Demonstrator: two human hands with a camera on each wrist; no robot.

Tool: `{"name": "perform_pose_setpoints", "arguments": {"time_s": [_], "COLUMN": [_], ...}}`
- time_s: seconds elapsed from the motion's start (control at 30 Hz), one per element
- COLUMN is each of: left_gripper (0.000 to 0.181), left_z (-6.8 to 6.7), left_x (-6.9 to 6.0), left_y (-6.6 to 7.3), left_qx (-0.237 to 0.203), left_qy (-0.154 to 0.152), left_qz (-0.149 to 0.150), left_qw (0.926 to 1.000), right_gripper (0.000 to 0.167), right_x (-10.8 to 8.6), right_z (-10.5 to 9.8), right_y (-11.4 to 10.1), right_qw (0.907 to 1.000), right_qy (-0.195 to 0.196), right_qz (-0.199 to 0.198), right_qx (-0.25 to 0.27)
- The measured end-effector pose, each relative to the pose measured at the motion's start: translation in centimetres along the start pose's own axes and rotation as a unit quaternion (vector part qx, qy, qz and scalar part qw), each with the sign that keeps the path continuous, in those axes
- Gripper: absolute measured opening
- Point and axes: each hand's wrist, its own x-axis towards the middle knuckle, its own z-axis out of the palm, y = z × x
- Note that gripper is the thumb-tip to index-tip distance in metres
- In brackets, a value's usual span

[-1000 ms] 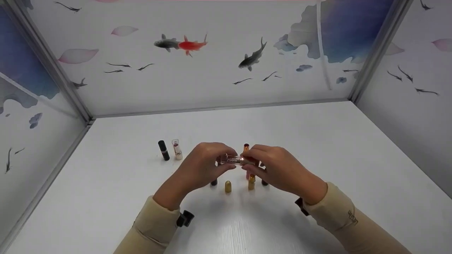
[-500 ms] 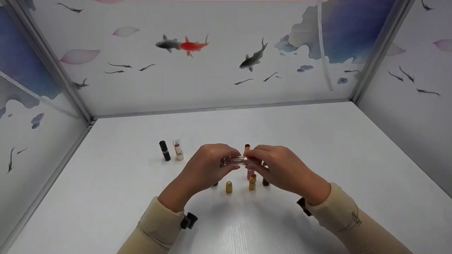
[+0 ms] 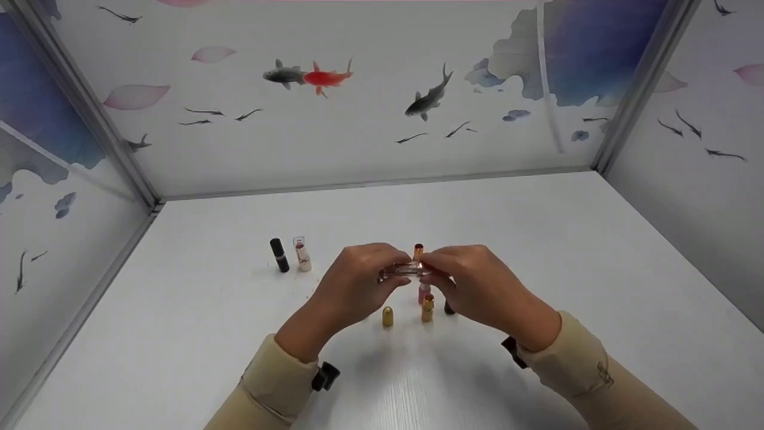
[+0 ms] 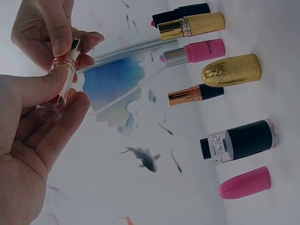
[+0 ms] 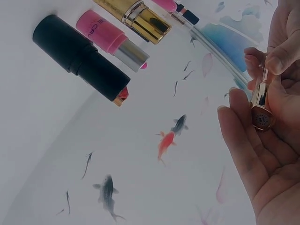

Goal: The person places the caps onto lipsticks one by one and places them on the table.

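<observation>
In the head view both hands meet over the middle of the table around one lipstick (image 3: 406, 270), which lies level between them. My left hand (image 3: 357, 283) pinches its clear cap (image 4: 49, 112) between thumb and fingers. The right hand (image 3: 486, 289) holds the other end; in the right wrist view its shiny metallic base (image 5: 261, 117) shows a small round label underneath. Below the hands stand a gold bullet-shaped cap (image 3: 387, 316) and an uncapped gold lipstick (image 3: 427, 309). Just behind are a pink lipstick (image 3: 424, 292) and a copper-coloured one (image 3: 418, 251), both partly covered.
Toward the back left stand a black lipstick (image 3: 279, 255) and a clear-capped lipstick (image 3: 302, 255). The left wrist view also has a black cap with a clear collar (image 4: 248, 140) and a pink cap (image 4: 246, 183). Printed panels (image 3: 370, 143) enclose the white table (image 3: 209, 334).
Both hands have drifted slightly right together, still holding the lipstick. A dark item beside the gold cap has become hidden behind the left hand. The standing lipsticks keep their places.
</observation>
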Motion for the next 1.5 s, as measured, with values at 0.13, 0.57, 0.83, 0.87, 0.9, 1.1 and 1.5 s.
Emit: {"name": "perform_pose_setpoints", "arguments": {"time_s": [0.13,0.57,0.83,0.87,0.9,1.1,1.5], "left_gripper": [0.020,0.026,0.028,0.028,0.028,0.032,0.028], "left_z": [0.1,-0.5,-2.2,-2.5,-2.8,-4.5,-4.3], "left_x": [0.0,0.0,-0.1,-0.1,-0.2,-0.8,-2.5], "left_y": [-0.2,-1.0,-1.6,-1.8,-2.0,-3.6,-7.4], "left_qx": [-0.018,-0.107,-0.078,-0.072,-0.065,-0.011,0.115], "left_qy": [0.017,0.061,0.091,0.095,0.098,0.102,0.070], "left_qz": [-0.004,-0.073,-0.099,-0.106,-0.114,-0.152,-0.231], "left_qw": [0.9997,0.9898,0.9878,0.9872,0.9865,0.9830,0.9636], "right_gripper": [0.026,0.028,0.029,0.029,0.030,0.049,0.062], "right_x": [0.0,0.1,0.1,0.1,0.1,-0.1,-0.5], "right_z": [-0.3,-0.6,-1.8,-2.1,-2.4,-3.6,-3.2], "right_y": [0.2,0.6,1.2,1.3,1.4,2.4,3.2], "right_qw": [0.9999,0.9970,0.9903,0.9885,0.9863,0.9706,0.9543], "right_qy": [0.001,0.013,-0.012,-0.016,-0.020,-0.059,-0.134], "right_qz": [0.016,0.076,0.134,0.146,0.159,0.230,0.260], "right_qx": [-0.004,-0.007,-0.034,-0.037,-0.040,-0.039,-0.060]}}
